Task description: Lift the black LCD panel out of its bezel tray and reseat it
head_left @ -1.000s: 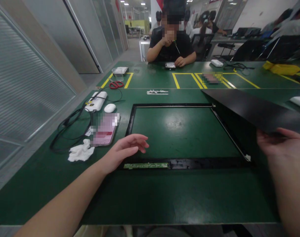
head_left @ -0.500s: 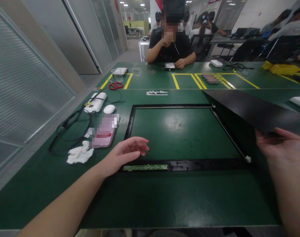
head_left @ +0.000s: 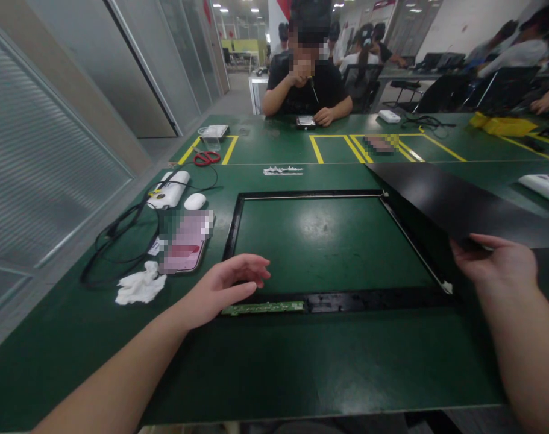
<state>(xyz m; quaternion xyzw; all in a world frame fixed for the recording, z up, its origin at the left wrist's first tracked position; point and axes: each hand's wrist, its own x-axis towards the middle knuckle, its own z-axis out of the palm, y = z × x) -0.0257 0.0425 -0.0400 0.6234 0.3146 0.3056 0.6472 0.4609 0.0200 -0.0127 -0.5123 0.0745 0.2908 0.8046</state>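
Observation:
A black rectangular frame lies flat on the green table, with a narrow green circuit strip along its near edge. My left hand hovers over the frame's near left corner, fingers stretched out and holding nothing. My right hand grips the near edge of a thin black panel, which is lifted and tilted above the frame's right side.
Left of the frame lie a phone, a crumpled white tissue, a white mouse, a white power strip and black cables. Red scissors lie farther back. A person sits across the table.
My right hand with the black panel has moved slightly left and lower in view. My left hand stays over the frame's near left corner.

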